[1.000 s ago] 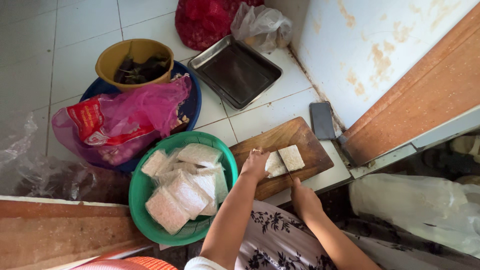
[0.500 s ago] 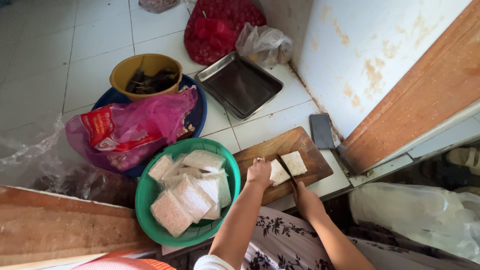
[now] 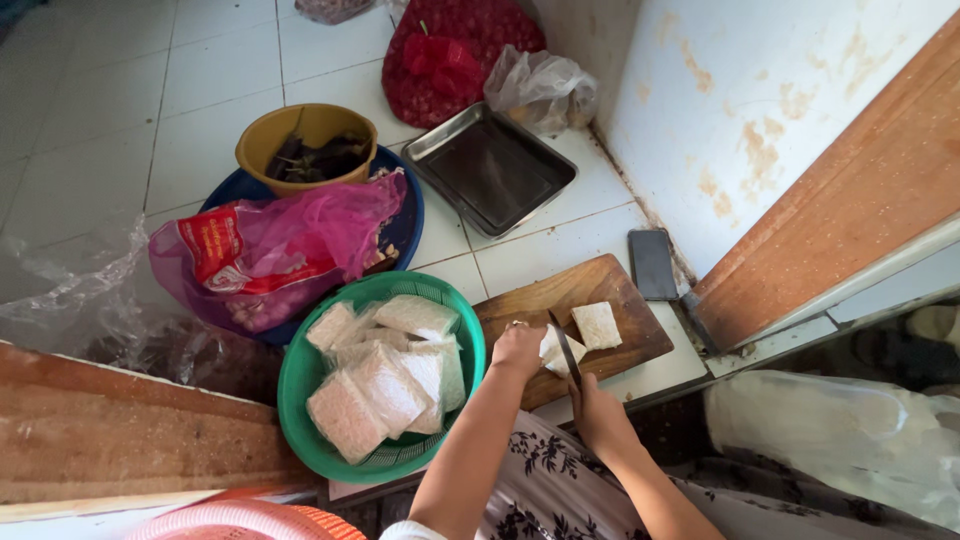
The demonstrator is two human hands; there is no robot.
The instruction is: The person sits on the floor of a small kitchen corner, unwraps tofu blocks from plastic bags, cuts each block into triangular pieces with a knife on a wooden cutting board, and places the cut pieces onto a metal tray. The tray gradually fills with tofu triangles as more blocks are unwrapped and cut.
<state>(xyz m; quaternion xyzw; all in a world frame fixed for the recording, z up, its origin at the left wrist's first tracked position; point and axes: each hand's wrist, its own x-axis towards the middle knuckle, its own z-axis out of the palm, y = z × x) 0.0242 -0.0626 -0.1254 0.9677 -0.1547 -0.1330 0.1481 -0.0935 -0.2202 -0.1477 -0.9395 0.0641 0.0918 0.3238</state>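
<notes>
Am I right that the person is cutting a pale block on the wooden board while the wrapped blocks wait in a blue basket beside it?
Not quite: the head view shows the basket is green, not blue. The cutting on the wooden board is as you say.

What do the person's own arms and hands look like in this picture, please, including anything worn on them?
Both forearms are bare, with no gloves and no long sleeves. The left hand seems to carry a small ring on one finger, though it is too small to be sure. The right hand shows no jewellery. A bit of white fabric shows at the bottom edge near the left arm.
</notes>
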